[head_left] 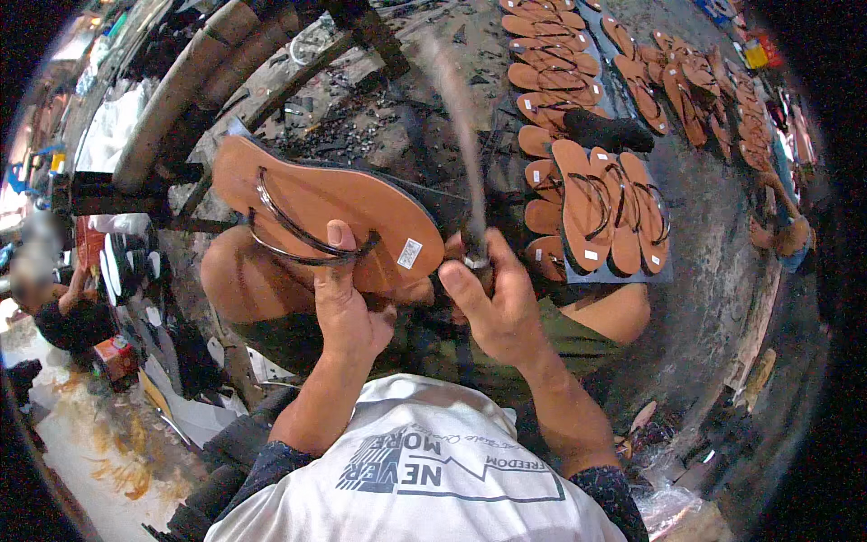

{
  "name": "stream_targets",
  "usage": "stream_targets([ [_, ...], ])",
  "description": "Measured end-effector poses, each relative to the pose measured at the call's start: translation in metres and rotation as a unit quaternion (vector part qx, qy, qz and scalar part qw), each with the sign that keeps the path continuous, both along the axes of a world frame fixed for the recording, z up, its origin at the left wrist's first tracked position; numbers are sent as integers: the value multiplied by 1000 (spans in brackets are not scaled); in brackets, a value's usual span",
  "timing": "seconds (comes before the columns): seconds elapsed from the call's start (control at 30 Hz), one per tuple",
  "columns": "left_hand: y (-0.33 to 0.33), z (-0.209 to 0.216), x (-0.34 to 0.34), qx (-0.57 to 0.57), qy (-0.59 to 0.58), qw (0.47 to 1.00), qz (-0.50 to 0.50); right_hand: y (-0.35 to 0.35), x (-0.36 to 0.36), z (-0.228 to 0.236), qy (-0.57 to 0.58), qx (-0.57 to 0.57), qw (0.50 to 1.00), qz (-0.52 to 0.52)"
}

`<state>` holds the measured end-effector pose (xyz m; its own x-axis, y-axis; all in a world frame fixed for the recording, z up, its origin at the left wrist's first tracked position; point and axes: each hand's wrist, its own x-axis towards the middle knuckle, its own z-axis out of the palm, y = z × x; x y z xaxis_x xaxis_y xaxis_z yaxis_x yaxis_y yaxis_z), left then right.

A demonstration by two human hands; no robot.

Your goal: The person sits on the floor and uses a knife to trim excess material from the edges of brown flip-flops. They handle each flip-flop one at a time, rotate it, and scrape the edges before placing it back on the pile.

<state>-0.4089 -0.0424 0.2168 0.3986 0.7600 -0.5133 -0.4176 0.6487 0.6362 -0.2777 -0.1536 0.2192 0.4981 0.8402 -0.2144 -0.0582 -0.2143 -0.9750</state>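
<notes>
Left fingers point(340, 238) in pinch on brown sandal point(339, 199); right fingers point(466, 287) around blurred tool point(464, 126)

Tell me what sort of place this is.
Probably a footwear workshop: the left hand holds a brown flip-flop, similar flip-flops lie in rows to the right, and dark scraps litter the ground.

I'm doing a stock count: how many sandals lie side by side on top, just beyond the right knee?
3: left sandal, middle sandal and right sandal of that row. Others may be hidden underneath.
</notes>
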Motion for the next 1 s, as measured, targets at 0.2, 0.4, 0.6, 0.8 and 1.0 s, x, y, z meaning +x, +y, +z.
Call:
stream_targets([
  [0.2, -11, -10, -16, -87, 7, 995, 44, -65, -30, -62, -318, -17, 948, 18],
  [0.4, -12, -31, -42, -30, 11, 999, 38, -29, -16, -36, -291, -77, 948, 100],
  [0.6, -16, -39, -50, -1, 83, 996, 11, 12, -7, -23, -310, -105, 926, 187],
  [0.8, -22, -44, -78, -12, 100, 994, -40, 40, 1, -26, -223, 8, 941, 254],
  [1.0, -18, -48, -83, -18, 67, 997, -42, 104, -20, -68, -329, 3, 910, 251],
])
